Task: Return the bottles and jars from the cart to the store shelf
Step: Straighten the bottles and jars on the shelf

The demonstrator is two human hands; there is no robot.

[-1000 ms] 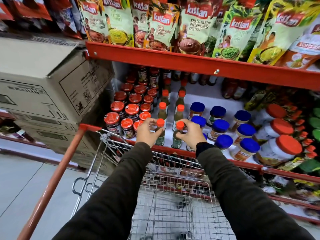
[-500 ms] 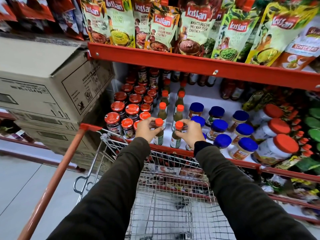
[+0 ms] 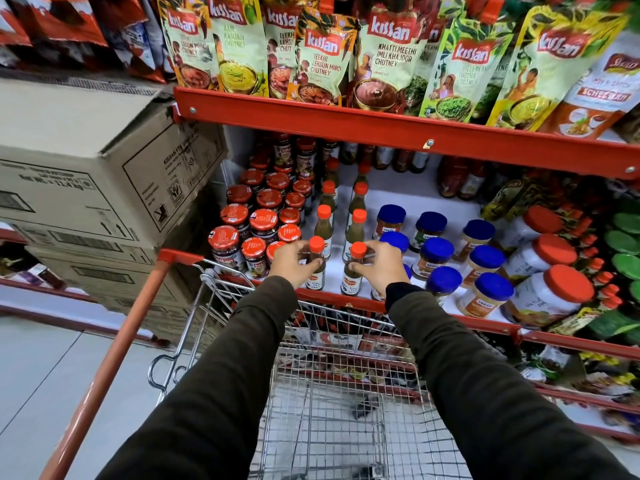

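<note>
Two small green sauce bottles with orange caps stand at the front edge of the red store shelf. My left hand grips the left bottle around its neck. My right hand grips the right bottle the same way. Both bottles are upright, in line with two rows of like bottles behind them. The wire cart is below my arms; its basket looks bare where visible.
Red-lidded jars crowd the shelf left of the bottles, blue-lidded jars right of them, big orange-lidded jars further right. Stacked cardboard boxes stand at left. Chutney pouches hang on the upper shelf. The cart's orange handle runs lower left.
Both hands stay on the two bottles at the shelf front. The view has shifted slightly; the bottles look settled a little lower on the shelf edge.
</note>
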